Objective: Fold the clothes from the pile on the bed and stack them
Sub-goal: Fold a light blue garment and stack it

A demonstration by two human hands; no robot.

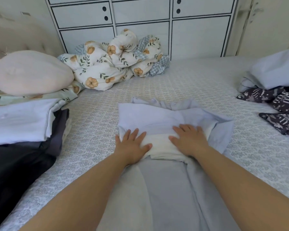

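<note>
A pale blue garment [158,117] lies spread on the bed [198,80] in front of me, its lower part running toward me, with a white lining patch [160,145] showing at its middle. My left hand [132,145] lies flat on the garment's left side, fingers straight and spread. My right hand [188,139] presses flat on its right side over the white patch. At the left edge sits a stack of folded clothes [22,120], pale blue on top of dark pieces. The unfolded pile [274,90] lies at the right: a pale blue piece over dark patterned fabric.
A crumpled floral duvet [113,62] sits at the back of the bed against a white drawer unit [140,19]. A round cream pillow [30,72] rests at the left by the padded headboard. Patterned sheet shows between the garment and both piles.
</note>
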